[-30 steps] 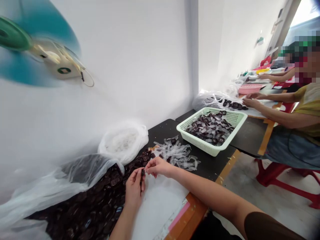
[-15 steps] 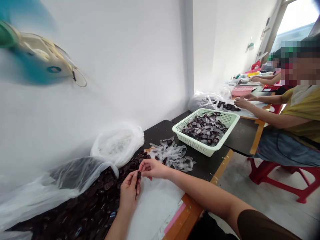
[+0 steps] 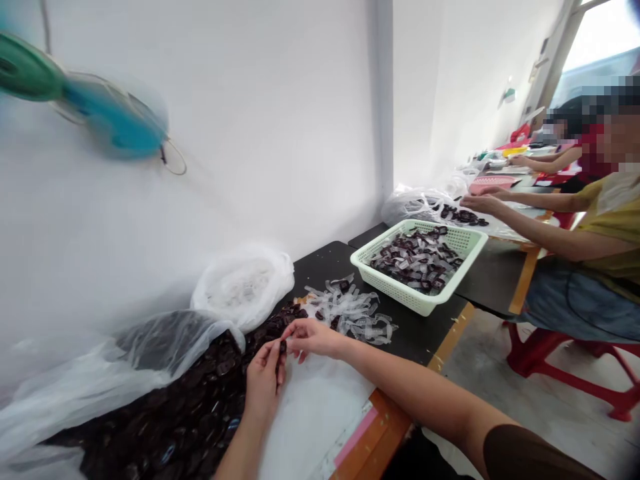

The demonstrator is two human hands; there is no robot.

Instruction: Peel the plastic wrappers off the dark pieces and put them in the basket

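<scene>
My left hand (image 3: 264, 370) pinches a small dark brown plastic piece (image 3: 283, 347) above the white sheet (image 3: 310, 400). Fingertips of my right hand (image 3: 313, 338) meet at the top of the same piece, closed against it; whether they also hold a clear strip cannot be made out. Under and left of my left hand spreads a large heap of dark brown pieces (image 3: 185, 413). Just beyond my right hand lies a loose pile of clear plastic strips (image 3: 357, 310) with a few dark pieces among them.
A pale green basket (image 3: 425, 307) holds dark pieces with clear strips. Against the wall sit a white plastic bag (image 3: 285, 273) of clear pieces and another clear bag (image 3: 65, 393). A co-worker in a yellow top (image 3: 607, 217) sits on a red stool (image 3: 565, 380). A fan (image 3: 115, 127) hangs upper left.
The whole view has shifted slightly, so things sit a little further right. Both my hands stay together at the small dark piece. The hanging fan has turned.
</scene>
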